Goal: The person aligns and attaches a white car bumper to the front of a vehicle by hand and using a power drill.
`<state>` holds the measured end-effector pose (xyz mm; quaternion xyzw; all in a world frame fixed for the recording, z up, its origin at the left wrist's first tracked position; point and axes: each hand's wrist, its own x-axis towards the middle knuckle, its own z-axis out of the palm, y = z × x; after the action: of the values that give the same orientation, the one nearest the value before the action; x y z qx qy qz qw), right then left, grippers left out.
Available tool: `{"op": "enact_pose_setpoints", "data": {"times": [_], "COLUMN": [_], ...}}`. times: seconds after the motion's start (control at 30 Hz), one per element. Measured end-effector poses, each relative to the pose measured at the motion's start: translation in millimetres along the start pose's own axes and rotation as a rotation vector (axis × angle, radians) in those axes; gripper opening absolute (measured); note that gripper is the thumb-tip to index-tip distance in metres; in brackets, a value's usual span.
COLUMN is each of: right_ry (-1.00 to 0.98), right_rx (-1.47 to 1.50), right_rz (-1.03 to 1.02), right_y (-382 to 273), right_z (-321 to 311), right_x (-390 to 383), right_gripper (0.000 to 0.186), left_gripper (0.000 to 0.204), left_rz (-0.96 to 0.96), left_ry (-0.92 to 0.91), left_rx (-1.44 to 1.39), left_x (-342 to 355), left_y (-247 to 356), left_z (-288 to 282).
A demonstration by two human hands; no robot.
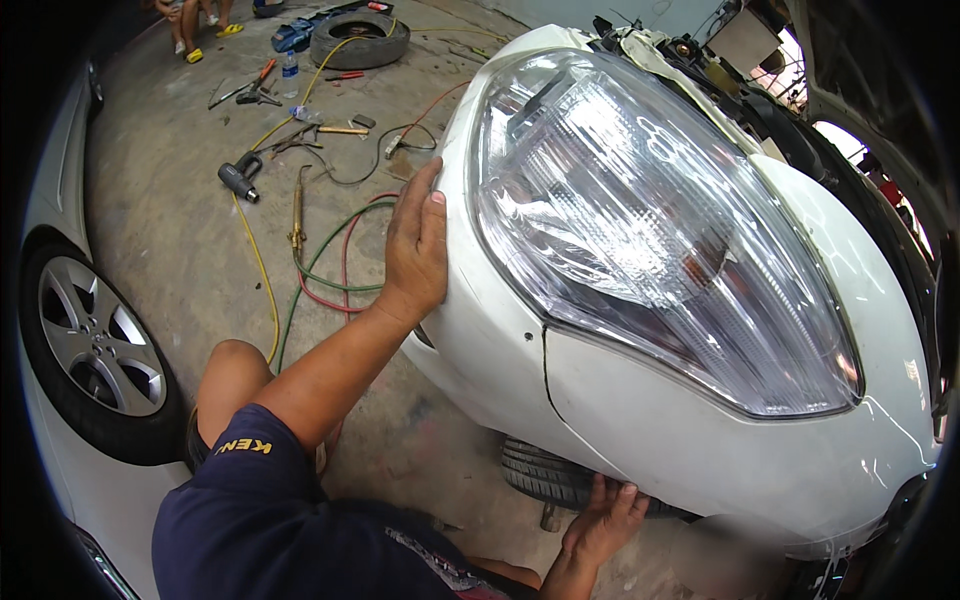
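My left hand [415, 245] lies with outstretched fingers against the outer edge of a white car bumper [475, 355], thumb uppermost. Low down, near the bottom end of a dark curved seam, the fingertips of my right hand [605, 520] touch the lower edge of the white bodywork [700, 455]; its fingers are extended. Between and above my hands sits a large clear headlight [630, 230], set in the white panels. A small dark hole or spot [528, 337] shows beside the seam. Under the bodywork edge, part of a black tyre [545, 475] is visible.
On the concrete floor lie a heat gun [240, 178], a brass torch [297, 215], hoses [345, 265], a yellow cable [262, 270], a hammer [340, 130] and a loose tyre [360, 42]. A silver car [62, 440] stands at left. People's legs [190, 25] show at the far left.
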<state>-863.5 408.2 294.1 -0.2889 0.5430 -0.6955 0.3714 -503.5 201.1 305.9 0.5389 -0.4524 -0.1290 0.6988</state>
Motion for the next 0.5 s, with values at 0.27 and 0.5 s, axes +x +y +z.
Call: {"op": "enact_pose_setpoints", "data": {"times": [0.27, 0.5], "right_ry": [0.016, -0.009], "right_rx": [0.0, -0.079], "right_rz": [-0.02, -0.022], "right_y": [-3.9, -5.3], "right_z": [7.3, 6.8], "right_x": [-3.8, -2.8], "right_gripper": [0.051, 0.061], "left_gripper": [0.05, 0.048], "left_rz": [0.053, 0.072], "left_ry": [-0.022, -0.003], "left_rx": [0.051, 0.032], "left_x": [4.6, 6.7], "left_y": [6.7, 8.6], "left_z": [-4.3, -2.9]}}
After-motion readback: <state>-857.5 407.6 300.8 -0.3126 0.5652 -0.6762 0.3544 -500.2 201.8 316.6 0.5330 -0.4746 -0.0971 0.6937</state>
